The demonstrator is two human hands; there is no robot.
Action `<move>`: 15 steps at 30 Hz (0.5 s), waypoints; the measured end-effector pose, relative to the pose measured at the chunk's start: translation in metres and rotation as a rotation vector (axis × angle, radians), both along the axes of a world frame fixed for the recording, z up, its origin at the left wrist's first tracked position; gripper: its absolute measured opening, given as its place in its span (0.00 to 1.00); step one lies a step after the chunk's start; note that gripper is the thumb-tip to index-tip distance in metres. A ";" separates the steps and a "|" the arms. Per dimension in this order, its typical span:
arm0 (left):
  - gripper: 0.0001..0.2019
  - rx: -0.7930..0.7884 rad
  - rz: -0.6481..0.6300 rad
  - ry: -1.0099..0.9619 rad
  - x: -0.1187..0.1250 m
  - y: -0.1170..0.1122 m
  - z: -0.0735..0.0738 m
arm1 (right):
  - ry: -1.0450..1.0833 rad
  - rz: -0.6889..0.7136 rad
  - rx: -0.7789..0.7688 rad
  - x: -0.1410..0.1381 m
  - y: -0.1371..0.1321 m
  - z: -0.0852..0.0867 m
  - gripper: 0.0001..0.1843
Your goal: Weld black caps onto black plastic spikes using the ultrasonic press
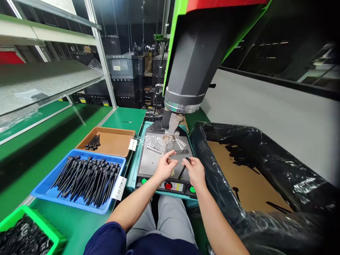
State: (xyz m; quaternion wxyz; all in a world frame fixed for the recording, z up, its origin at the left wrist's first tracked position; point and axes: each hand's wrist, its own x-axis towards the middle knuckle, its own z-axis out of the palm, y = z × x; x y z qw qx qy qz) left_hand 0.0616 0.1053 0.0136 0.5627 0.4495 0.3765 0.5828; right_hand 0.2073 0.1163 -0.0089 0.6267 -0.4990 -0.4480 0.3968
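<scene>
My right hand (196, 171) pinches a slim black cable tie (182, 173) with a thicker head, its strap slanting down to the left over the metal work plate (145, 163). My left hand (165, 166) is beside it above the plate, thumb and fingers apart, with nothing visible in them. Just beyond my hands, the tapered metal tool (174, 123) of a press (190, 67) points down at a fixture partly covered by clear plastic film (156, 140). Part of the fixture is hidden by the film and my left fingers.
At left stand a blue tray (39, 191) of many black ties, a brown tray (117, 140) with several, and a green bin (57, 233) of small black parts. A black-lined box (255, 132) holds loose ties at right. Green buttons (192, 189) and a red button (168, 185) line the machine's front.
</scene>
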 end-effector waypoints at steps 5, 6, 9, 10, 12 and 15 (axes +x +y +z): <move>0.22 -0.125 -0.123 0.171 -0.009 -0.026 -0.020 | -0.055 0.068 0.084 0.007 -0.040 0.015 0.22; 0.20 -0.123 -0.154 0.206 -0.011 -0.033 -0.021 | -0.083 0.095 0.113 0.005 -0.046 0.019 0.21; 0.17 0.016 -0.202 0.256 -0.016 -0.054 -0.016 | -0.156 0.145 0.206 -0.008 -0.063 0.028 0.19; 0.18 0.082 -0.199 0.271 -0.017 -0.060 -0.012 | -0.172 0.151 0.231 -0.013 -0.067 0.030 0.19; 0.17 0.165 -0.179 0.319 -0.018 -0.068 -0.003 | -0.185 0.156 0.266 -0.023 -0.074 0.032 0.18; 0.15 0.160 -0.119 0.360 -0.019 -0.075 0.004 | -0.151 0.163 0.290 -0.035 -0.080 0.035 0.18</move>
